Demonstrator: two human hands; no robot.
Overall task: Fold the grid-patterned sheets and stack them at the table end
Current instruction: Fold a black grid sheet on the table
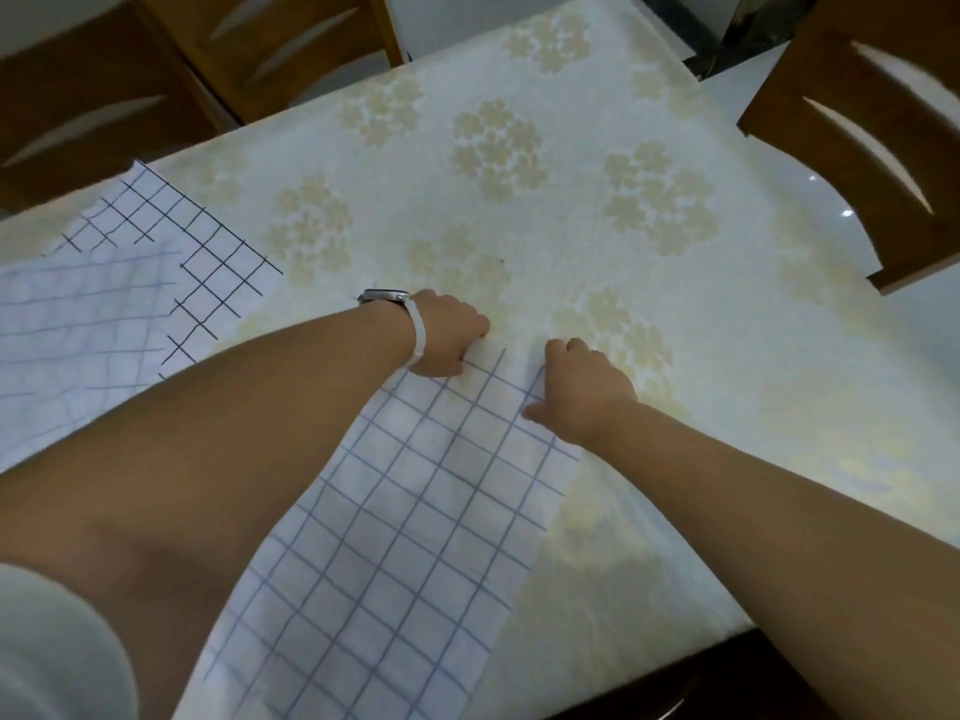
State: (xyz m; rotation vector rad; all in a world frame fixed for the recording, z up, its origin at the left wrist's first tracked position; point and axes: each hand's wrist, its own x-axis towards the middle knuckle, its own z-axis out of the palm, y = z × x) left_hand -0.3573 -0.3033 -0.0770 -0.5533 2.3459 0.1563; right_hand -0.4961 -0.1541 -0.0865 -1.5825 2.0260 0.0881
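Left hand (448,336): fingers curled onto the sheet's far corner, tips hidden beneath the knuckles.
Right hand (584,394): fingers curled over the other far corner, thumb splayed flat on the cloth.
Grid-patterned sheet (410,517): a long strip on the tabletop (701,356), running from under both sets of fingers back toward the person.
Other sheets (104,314): well left of the left fingers, lying loose.
Step in hand: probably a crosswise fold.
Method: keep both corners level, draw them back evenly, align the grid lines, then press the crease.
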